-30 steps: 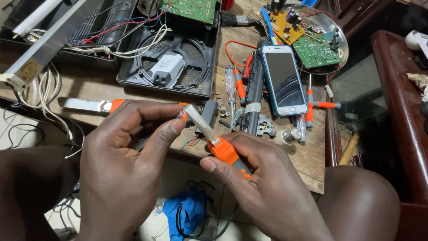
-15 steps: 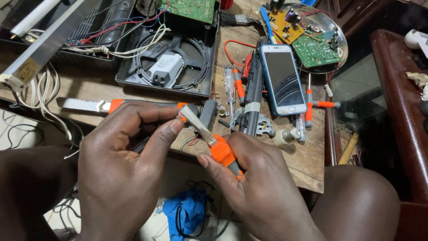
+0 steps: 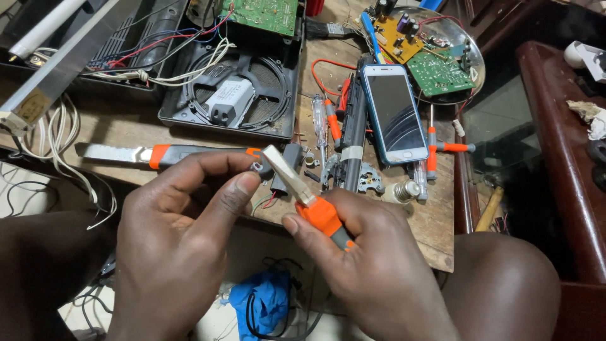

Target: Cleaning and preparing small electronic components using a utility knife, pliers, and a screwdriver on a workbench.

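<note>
My left hand (image 3: 183,246) pinches a small dark component (image 3: 260,168) between thumb and forefinger, just above the table's front edge. My right hand (image 3: 372,271) grips an orange-and-grey handled knife (image 3: 322,215); its pale blade (image 3: 284,172) points up-left and touches the component. Thin red and white wires (image 3: 268,201) hang below the component.
A wooden table (image 3: 435,221) holds a smartphone (image 3: 394,113), an open black casing (image 3: 233,95) with wiring, green circuit boards on a metal plate (image 3: 442,69), screwdrivers (image 3: 432,148), a second orange-handled cutter (image 3: 158,155) and a fluorescent tube (image 3: 44,28). A blue cloth (image 3: 262,303) lies on the floor.
The blade and component have stayed pressed together; both hands shifted only slightly, with the knife handle moving a little down and right.
</note>
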